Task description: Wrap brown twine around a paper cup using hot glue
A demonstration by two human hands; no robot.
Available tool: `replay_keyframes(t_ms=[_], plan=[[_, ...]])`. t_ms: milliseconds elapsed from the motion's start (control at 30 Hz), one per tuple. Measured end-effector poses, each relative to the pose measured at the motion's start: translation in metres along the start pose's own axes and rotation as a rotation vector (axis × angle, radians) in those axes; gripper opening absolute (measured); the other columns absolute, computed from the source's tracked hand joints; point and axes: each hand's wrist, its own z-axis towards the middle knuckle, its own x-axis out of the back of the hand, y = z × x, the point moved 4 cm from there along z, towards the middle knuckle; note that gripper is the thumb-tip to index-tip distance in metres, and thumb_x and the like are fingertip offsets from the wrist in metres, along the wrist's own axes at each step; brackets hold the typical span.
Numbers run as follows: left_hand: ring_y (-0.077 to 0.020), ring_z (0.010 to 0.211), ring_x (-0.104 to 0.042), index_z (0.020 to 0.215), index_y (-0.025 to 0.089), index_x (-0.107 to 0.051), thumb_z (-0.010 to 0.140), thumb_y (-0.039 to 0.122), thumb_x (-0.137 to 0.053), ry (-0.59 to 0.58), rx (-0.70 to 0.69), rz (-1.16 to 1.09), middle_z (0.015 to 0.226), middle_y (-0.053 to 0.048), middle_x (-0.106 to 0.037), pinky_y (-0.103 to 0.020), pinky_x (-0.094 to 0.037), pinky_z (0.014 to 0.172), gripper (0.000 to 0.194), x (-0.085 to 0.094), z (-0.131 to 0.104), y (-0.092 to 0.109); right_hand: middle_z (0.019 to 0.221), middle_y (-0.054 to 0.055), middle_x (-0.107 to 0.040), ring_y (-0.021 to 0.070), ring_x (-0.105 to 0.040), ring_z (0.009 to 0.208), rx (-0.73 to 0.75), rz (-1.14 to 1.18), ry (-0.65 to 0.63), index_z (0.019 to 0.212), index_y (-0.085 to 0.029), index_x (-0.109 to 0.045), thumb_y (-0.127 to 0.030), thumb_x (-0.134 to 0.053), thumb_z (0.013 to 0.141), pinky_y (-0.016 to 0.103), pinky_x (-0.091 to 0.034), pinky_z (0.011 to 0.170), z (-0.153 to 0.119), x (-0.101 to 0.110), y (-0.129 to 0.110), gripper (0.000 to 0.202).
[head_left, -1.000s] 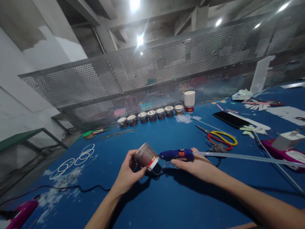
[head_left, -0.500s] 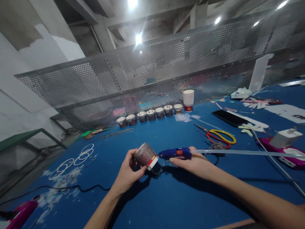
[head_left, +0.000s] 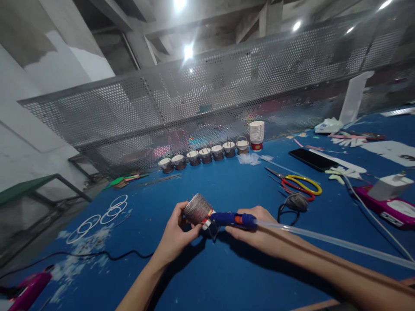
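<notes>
Tilted in my left hand (head_left: 178,233) is a paper cup (head_left: 197,209), its side wound with grey-brown yarn and a red and white band showing at one end. My left fingers wrap round it. My right hand (head_left: 256,229) grips a blue hot glue gun (head_left: 231,219) with an orange part and a long clear glue stick (head_left: 311,232) sticking out behind. The gun's nozzle end is at the cup's red and white band; whether it touches cannot be made out. A ball of grey yarn (head_left: 297,202) lies to the right.
Several yarn-wrapped cups (head_left: 205,156) line the back beside a cup stack (head_left: 256,136). Scissors (head_left: 301,185), a phone (head_left: 313,160) and a magenta power strip (head_left: 395,207) lie right. White rings (head_left: 113,210) and a black cord (head_left: 110,257) lie left.
My right hand has moved the glue gun left and slightly down, its nozzle now over the cup's lower edge. The glue stick slants down more. My left hand and cup hardly moved.
</notes>
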Motion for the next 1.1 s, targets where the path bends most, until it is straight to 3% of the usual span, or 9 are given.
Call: replay_keyframes(t_ms=[233,367,533,700,867,1000,1100], plan=[[-0.0118,0.069,-0.054,0.100,0.020,-0.051,0.065,0.022,-0.071,-0.009,0.003,-0.106,0.082,0.002,-0.056,-0.025,-0.048,0.065,0.040,0.004,0.000,-0.004,0.053,-0.003,-0.047,0.0106,-0.040,0.050,-0.037,0.253,-0.045,0.061,-0.019,-0.059,-0.041,-0.056,0.078,0.023,-0.029,0.047,0.012,0.011,0.012,0.028],[-0.0160,0.083,-0.061,0.098,0.021,-0.051,0.060,0.023,-0.075,0.013,0.057,-0.238,0.089,-0.001,-0.061,-0.029,-0.050,0.079,0.045,0.008,-0.002,-0.006,0.043,-0.004,-0.041,0.0084,-0.035,0.039,-0.203,0.394,-0.137,0.048,-0.020,-0.045,-0.045,-0.056,0.077,0.024,-0.025,0.040,0.019,0.009,0.023,0.040],[-0.0159,0.078,-0.062,0.098,0.021,-0.051,0.055,0.027,-0.076,0.118,0.101,-0.275,0.085,0.000,-0.062,-0.027,-0.051,0.073,0.050,0.012,0.001,-0.002,0.056,0.001,-0.060,0.0051,-0.036,0.034,-0.357,0.515,-0.123,0.057,-0.018,-0.053,-0.047,-0.056,0.077,0.021,-0.021,0.035,0.032,0.017,0.035,0.035],[-0.0129,0.066,-0.059,0.097,0.019,-0.051,0.056,0.031,-0.073,0.273,0.160,-0.145,0.083,0.001,-0.061,-0.024,-0.049,0.061,0.048,0.015,0.007,-0.002,0.066,0.004,-0.066,0.0055,-0.040,0.036,-0.325,0.316,-0.008,0.064,-0.018,-0.055,-0.047,-0.054,0.081,0.020,-0.027,0.036,0.064,0.032,0.041,0.034],[-0.0105,0.058,-0.055,0.102,0.018,-0.051,0.060,0.032,-0.070,0.360,0.123,0.051,0.081,0.002,-0.060,-0.023,-0.047,0.056,0.048,0.021,0.009,-0.008,0.055,0.001,-0.059,0.0115,-0.050,0.043,-0.294,0.112,0.044,0.064,-0.018,-0.060,-0.044,-0.059,0.078,0.022,-0.034,0.042,0.101,0.024,0.048,0.030],[-0.0096,0.055,-0.053,0.106,0.019,-0.052,0.063,0.028,-0.066,0.370,0.069,0.180,0.082,0.002,-0.059,-0.026,-0.048,0.058,0.047,0.024,0.010,-0.011,0.077,0.005,-0.069,0.0207,-0.064,0.073,-0.276,-0.060,0.116,0.077,-0.020,-0.068,-0.047,-0.061,0.077,0.024,-0.042,0.058,0.117,0.010,0.057,0.028],[-0.0086,0.054,-0.053,0.109,0.018,-0.051,0.063,0.027,-0.065,0.376,0.054,0.226,0.089,-0.001,-0.058,-0.027,-0.049,0.059,0.049,0.026,0.010,-0.012,0.091,0.005,-0.072,0.0245,-0.065,0.088,-0.252,-0.132,0.132,0.086,-0.022,-0.071,-0.046,-0.059,0.079,0.026,-0.044,0.069,0.118,0.003,0.063,0.028]])
